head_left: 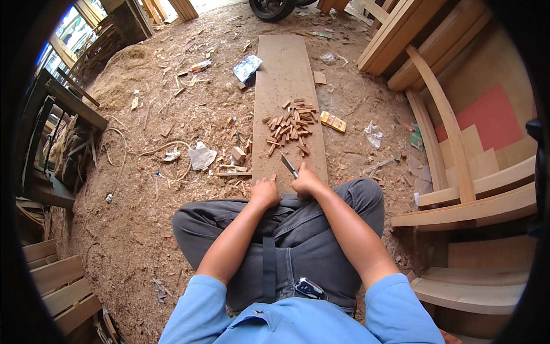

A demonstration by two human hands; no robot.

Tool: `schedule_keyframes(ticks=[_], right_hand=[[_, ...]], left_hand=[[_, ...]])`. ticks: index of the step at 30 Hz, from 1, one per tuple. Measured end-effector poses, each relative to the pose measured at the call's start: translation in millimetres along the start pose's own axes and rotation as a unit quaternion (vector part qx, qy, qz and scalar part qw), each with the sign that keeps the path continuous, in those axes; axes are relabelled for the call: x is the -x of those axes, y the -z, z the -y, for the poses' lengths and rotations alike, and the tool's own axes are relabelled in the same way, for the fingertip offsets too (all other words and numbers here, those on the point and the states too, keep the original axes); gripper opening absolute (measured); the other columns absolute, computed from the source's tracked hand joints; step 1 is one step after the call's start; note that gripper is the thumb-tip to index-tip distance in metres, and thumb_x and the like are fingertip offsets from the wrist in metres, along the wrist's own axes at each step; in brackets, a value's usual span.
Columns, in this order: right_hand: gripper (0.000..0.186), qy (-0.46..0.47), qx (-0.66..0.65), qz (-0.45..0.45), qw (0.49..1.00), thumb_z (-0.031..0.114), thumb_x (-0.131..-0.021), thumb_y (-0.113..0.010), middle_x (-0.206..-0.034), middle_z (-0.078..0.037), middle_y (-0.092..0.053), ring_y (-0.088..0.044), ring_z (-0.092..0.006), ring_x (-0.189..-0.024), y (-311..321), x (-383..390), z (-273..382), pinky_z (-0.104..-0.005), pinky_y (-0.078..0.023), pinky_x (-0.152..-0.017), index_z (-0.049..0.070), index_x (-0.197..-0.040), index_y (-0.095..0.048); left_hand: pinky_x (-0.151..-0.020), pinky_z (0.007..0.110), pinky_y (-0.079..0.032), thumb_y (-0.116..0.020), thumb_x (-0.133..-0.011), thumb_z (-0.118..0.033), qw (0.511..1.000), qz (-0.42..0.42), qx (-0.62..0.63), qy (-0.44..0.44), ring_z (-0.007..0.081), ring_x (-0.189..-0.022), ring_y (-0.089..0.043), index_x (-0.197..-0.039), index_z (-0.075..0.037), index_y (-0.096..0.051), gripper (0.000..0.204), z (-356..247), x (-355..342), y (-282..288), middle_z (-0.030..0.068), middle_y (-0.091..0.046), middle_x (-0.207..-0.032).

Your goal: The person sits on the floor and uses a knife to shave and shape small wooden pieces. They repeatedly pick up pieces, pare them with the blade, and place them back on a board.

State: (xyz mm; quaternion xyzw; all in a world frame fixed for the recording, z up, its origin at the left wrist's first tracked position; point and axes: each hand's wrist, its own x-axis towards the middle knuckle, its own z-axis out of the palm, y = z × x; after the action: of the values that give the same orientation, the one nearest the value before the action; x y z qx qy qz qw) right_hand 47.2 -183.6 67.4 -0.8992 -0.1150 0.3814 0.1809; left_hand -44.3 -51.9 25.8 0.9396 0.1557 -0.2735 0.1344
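My right hand (pixel 307 181) is closed round a knife (pixel 289 167), whose dark, pale-edged blade points away and to the left. Just left of it, my left hand (pixel 265 193) rests low over the near end of a long wooden board (pixel 283 69). Its fingers are curled, and whatever they may hold is too small or hidden to make out. Beyond both hands a loose pile of small brown wood pieces (pixel 292 123) lies on the board. My crossed legs (pixel 229 223) in dark trousers are under my forearms.
Wood shavings cover the floor. A yellow packet (pixel 333 121) lies right of the board, and a white plastic scrap (pixel 201 156) and a wood block (pixel 238 153) lie left. Blue-white packaging (pixel 247 68) touches its left edge. Wooden frames (pixel 458 143) stand at right; a wheel (pixel 272 8) is beyond.
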Motion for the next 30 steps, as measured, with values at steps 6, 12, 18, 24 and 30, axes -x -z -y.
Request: schedule_keyframes(ticks=[6,12,18,24,30], right_hand=[[0.081,0.072,0.003,-0.019,0.997,0.016,-0.076,-0.063,-0.12,-0.029,-0.064,-0.062,-0.0405,-0.114,-4,4,0,-0.0419,-0.05,-0.099,0.006,-0.151,-0.034],[0.074,0.102,-0.001,-0.033,0.994,0.018,-0.073,-0.065,-0.119,-0.028,-0.064,-0.062,-0.0408,-0.113,-6,16,8,-0.0438,-0.05,-0.098,0.007,-0.144,-0.048],[0.072,0.138,0.028,-0.052,0.989,0.026,-0.075,-0.065,-0.119,-0.029,-0.064,-0.062,-0.0409,-0.114,-11,29,16,-0.0446,-0.049,-0.099,0.006,-0.143,-0.049],[0.06,0.096,0.017,-0.039,0.994,0.026,-0.08,-0.059,-0.122,-0.028,-0.063,-0.061,-0.0398,-0.116,-24,33,24,-0.0451,-0.047,-0.102,0.004,-0.136,-0.056],[0.051,0.101,-0.013,-0.065,0.993,0.023,-0.081,-0.056,-0.12,-0.028,-0.064,-0.061,-0.0401,-0.116,-31,36,23,-0.0452,-0.048,-0.101,0.001,-0.128,-0.06]], left_hand=[[-0.104,0.051,-0.044,-0.075,-0.08,-0.049,1.0,0.003,0.009,0.029,0.0361,-0.135,-0.044,-0.159,-0.026,-0.017,0.1,-2,0,0,0.0181,-0.045,-0.145],[-0.103,0.05,-0.045,-0.076,-0.077,-0.051,0.998,-0.007,0.038,0.043,0.038,-0.132,-0.046,-0.158,-0.025,-0.021,0.101,-1,-1,3,0.021,-0.046,-0.142],[-0.101,0.051,-0.047,-0.07,-0.079,-0.046,0.999,-0.025,0.023,0.035,0.0396,-0.13,-0.048,-0.157,-0.021,-0.027,0.092,1,0,-2,0.0218,-0.05,-0.139],[-0.099,0.055,-0.046,-0.06,-0.086,-0.037,0.998,-0.042,0.025,0.039,0.037,-0.128,-0.049,-0.156,-0.02,-0.028,0.08,1,-7,-13,0.0181,-0.052,-0.137],[-0.094,0.054,-0.048,-0.049,-0.094,-0.034,0.994,-0.106,-0.004,0.017,0.0358,-0.124,-0.051,-0.15,-0.019,-0.04,0.058,8,-21,-28,0.0165,-0.056,-0.129]])
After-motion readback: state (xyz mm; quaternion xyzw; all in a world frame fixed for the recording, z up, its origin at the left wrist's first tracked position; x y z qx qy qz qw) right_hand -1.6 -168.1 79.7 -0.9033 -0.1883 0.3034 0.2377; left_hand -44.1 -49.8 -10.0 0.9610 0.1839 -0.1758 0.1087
